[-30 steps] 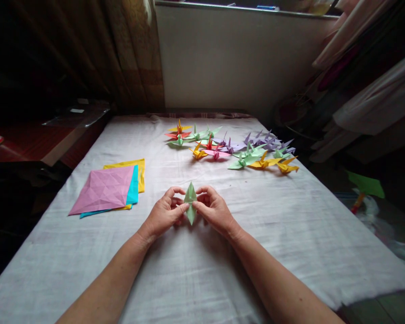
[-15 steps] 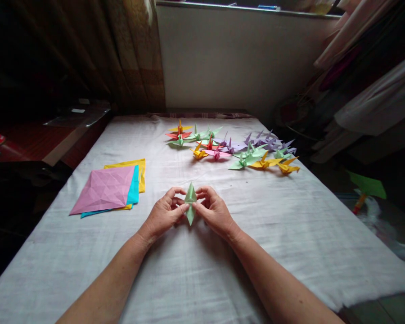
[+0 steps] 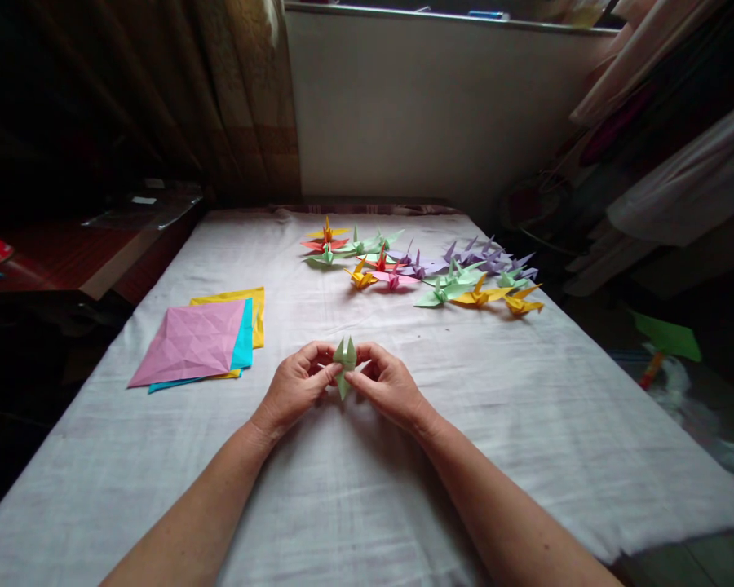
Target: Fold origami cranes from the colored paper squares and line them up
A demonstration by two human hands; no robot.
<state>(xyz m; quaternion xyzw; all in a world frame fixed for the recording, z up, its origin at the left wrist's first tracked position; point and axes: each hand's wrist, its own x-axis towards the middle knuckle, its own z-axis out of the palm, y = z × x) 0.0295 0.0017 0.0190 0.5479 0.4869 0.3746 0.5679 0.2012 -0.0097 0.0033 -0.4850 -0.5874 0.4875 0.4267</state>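
A small piece of folded light-green origami paper (image 3: 344, 355) is held upright between my two hands, just above the cloth. Its upper end shows two points side by side, and a single point faces down toward me. My left hand (image 3: 302, 379) pinches its left edge, thumb in front and fingers behind. On the opposite edge, my right hand (image 3: 384, 381) grips it the same way. Fingertips behind the paper are partly hidden. Beyond my hands stand several finished paper cranes, among them a yellow crane (image 3: 360, 275), a pink crane (image 3: 394, 280) and a green crane (image 3: 440, 295).
To the left lies a stack of creased sheets, with a pink sheet (image 3: 196, 338) on top of a blue sheet (image 3: 243, 338) and a yellow sheet (image 3: 258, 314). A white cloth (image 3: 495, 465) covers the table. A brown desk (image 3: 107, 261) adjoins at left; clothes hang at right.
The top of the green paper has parted from one point into two. Both hands keep their pinch and have barely shifted.
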